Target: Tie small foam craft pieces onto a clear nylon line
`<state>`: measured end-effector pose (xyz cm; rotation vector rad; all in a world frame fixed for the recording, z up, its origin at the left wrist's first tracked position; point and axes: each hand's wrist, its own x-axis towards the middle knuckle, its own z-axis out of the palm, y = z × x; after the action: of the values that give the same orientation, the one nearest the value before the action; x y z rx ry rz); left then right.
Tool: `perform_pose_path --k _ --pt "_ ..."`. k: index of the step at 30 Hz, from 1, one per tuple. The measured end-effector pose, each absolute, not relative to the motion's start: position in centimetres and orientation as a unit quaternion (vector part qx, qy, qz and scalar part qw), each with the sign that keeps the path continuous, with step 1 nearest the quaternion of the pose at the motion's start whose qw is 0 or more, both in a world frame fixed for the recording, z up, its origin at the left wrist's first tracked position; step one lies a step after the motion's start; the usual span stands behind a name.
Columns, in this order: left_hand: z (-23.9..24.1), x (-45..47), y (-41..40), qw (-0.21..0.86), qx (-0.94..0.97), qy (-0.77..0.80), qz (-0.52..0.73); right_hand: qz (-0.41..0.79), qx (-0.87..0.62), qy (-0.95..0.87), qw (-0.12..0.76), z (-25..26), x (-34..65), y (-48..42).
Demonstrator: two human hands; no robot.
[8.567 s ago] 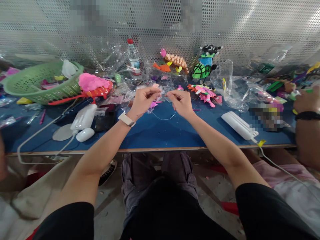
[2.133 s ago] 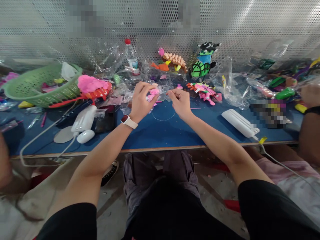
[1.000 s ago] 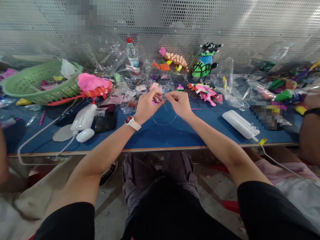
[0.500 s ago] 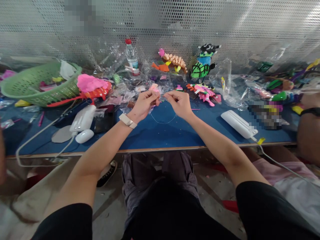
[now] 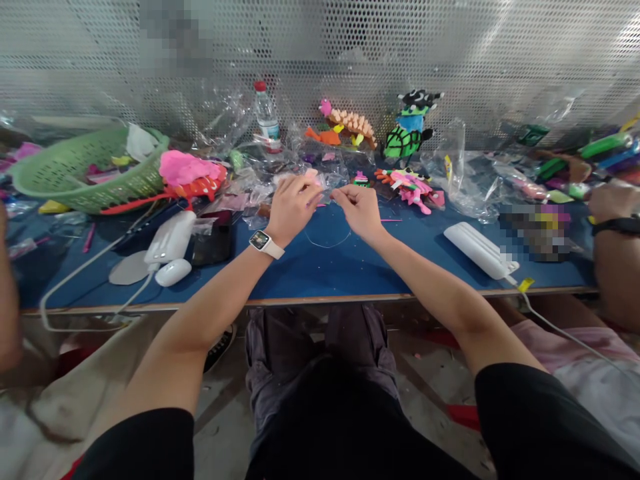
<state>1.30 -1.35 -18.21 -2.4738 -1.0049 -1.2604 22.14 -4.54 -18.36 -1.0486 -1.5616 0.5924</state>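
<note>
While both hands are up over the middle of the surface (image 5: pixel 310 280), a thin pale strand (image 5: pixel 328 247) curves below and between them, its ends lost at the hands. On the right hand (image 5: pixel 361 210), thumb and forefinger are pinched together at the tips, around something too small to make out. The left hand (image 5: pixel 291 208) has its fingers curled, back towards me, so I can't tell whether it grips anything.

I can't read a word on the red-capped bottle's label (image 5: pixel 271 129), nor on the green label (image 5: pixel 533 136) off to the right. The wristwatch (image 5: pixel 260 241) shows a lit face, too small to read from here.

Both forearms cross the wooden front edge (image 5: pixel 320 302), with a stretch of blue and pale specks between them. A white power bank (image 5: pixel 480 250) lies right of the right forearm, one end near that edge. Left of the left forearm sit a rounded white case (image 5: pixel 173 273) and a white charger (image 5: pixel 170 237). Plastic wrap (image 5: pixel 250 187) and clay figures crowd the back, up against the perforated metal panel (image 5: pixel 310 40).
</note>
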Motion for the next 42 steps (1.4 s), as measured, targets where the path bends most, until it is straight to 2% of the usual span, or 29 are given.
perform_pose_path --k 3,6,12,15,18,23,27,38,40,42 --pt "-18.0 1.4 -1.5 0.066 -0.836 -0.338 -0.427 0.238 -0.435 -0.668 0.555 -18.5 22.1 -4.5" --pt "-17.9 1.5 -1.4 -0.009 -0.827 -0.345 -0.445 0.213 -0.432 -0.683 0.549 -18.2 22.3 -4.6" --pt "-17.7 1.6 -0.8 -0.337 -0.775 -0.295 -0.445 0.192 -0.429 -0.698 0.54 -17.2 22.7 -4.9" --pt "-17.8 1.7 -0.9 -0.418 -0.76 -0.264 -0.421 0.201 -0.426 -0.697 0.54 -17.1 22.9 -4.7" --pt "-17.9 1.9 -1.4 -0.366 -0.784 -0.264 -0.426 0.211 -0.419 -0.691 0.55 -17.4 22.9 -4.4" --pt "-18.0 2.2 -2.3 -0.135 -0.82 -0.331 -0.447 0.211 -0.425 -0.694 0.542 -18.0 22.5 -4.2" --pt "-17.9 2.2 -2.5 -0.075 -0.819 -0.347 -0.451 0.198 -0.432 -0.692 0.544 -18.1 22.6 -4.1" --pt "-17.0 2.5 -2.6 -0.161 -0.786 -0.337 -0.492 0.167 -0.425 -0.71 0.536 -17.7 23.1 -4.1" --pt "-17.0 2.3 -2.2 -0.205 -0.776 -0.333 -0.495 0.163 -0.42 -0.716 0.534 -17.6 23.0 -4.3" --pt "-17.3 2.3 -1.6 -0.295 -0.754 -0.324 -0.489 0.158 -0.417 -0.72 0.531 -17.5 22.9 -4.6"
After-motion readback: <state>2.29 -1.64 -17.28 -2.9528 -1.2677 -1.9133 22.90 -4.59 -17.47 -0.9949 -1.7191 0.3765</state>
